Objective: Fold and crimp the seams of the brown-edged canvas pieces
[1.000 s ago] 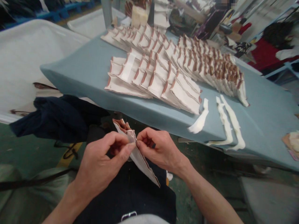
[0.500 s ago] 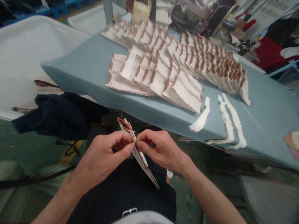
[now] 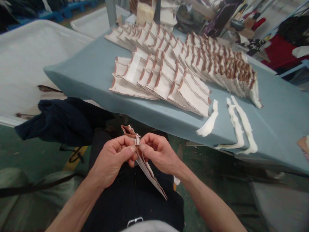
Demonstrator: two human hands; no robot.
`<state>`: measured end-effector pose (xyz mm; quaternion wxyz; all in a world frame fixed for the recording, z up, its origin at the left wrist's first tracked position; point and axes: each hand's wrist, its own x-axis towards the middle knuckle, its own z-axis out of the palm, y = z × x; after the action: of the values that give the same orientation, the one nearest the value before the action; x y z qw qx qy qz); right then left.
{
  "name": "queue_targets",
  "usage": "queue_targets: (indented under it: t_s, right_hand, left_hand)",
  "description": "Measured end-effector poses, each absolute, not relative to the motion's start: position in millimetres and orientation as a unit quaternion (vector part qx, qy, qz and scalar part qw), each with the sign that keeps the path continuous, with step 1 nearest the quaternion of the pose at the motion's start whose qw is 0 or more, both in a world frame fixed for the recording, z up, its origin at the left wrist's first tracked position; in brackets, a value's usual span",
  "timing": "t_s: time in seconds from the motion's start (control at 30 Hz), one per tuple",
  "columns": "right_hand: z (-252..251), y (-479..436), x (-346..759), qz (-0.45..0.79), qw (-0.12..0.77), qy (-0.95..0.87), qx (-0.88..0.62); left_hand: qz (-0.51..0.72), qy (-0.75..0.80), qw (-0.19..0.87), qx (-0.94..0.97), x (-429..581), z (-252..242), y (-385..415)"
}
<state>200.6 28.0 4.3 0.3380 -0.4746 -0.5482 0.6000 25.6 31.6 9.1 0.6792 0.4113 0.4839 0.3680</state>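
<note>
Over my lap I hold a cream fabric piece with brown edging [image 3: 147, 170]. My left hand [image 3: 113, 159] pinches its upper edge between thumb and forefinger. My right hand [image 3: 158, 153] pinches the same edge from the other side, fingertips almost touching the left ones. The piece hangs down and to the right from the pinch, seen nearly edge-on. Beyond my hands a blue-grey covered table [image 3: 91, 74] carries overlapping rows of several like pieces [image 3: 183, 64].
Three white strips [image 3: 231, 122] lie near the table's front edge at right. A dark navy cloth [image 3: 62, 120] hangs at the left. A white bin [image 3: 24, 61] stands far left. Clutter and red cloth [image 3: 275, 54] sit behind the table.
Both hands have drawn slightly closer together on the piece's top edge, and the piece has turned more edge-on. Everything on the table stays where it was.
</note>
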Motion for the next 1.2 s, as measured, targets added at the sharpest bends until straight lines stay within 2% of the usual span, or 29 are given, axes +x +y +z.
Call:
queue_targets:
  t_s: [0.07,0.2,0.33,0.43,0.6,0.7,0.8,1.0,1.1,1.2]
  right_hand:
    - [10.4,26.9,205.0,0.484,0.33,-0.649,-0.485]
    - [23.9,24.5,212.1,0.238,0.279,-0.803,-0.47]
    - [31.1,21.2,213.1,0.139,0.238,-0.848,-0.453]
    - [29.2,20.9,209.8,0.198,0.259,-0.822,-0.467]
    - [9.4,27.3,199.8,0.504,0.336,-0.603,-0.519]
    - [-0.6,29.7,197.2,0.604,0.33,-0.511,-0.515]
    - [1.3,28.4,199.1,0.572,0.331,-0.544,-0.517]
    - [16.9,21.4,203.7,0.388,0.301,-0.716,-0.497]
    - [12.9,19.7,200.4,0.378,0.305,-0.714,-0.505]
    - [1.8,22.1,194.3,0.454,0.34,-0.633,-0.527]
  left_hand:
    - [0.367,0.498,0.638,0.459,25.9,13.1,29.2]
    - [0.359,0.543,0.478,0.59,26.8,24.5,22.2]
    - [0.349,0.54,0.369,0.671,27.2,30.0,16.0]
    - [0.359,0.546,0.394,0.646,28.5,25.7,16.0]
    - [0.394,0.527,0.595,0.462,33.2,3.4,21.3]
    - [0.393,0.51,0.641,0.418,32.0,-3.7,22.9]
    - [0.37,0.525,0.575,0.507,25.2,1.9,24.3]
    - [0.305,0.521,0.382,0.699,11.3,19.0,29.6]
    - [0.303,0.515,0.368,0.712,11.8,18.6,31.5]
    - [0.333,0.521,0.447,0.646,16.4,11.2,31.5]
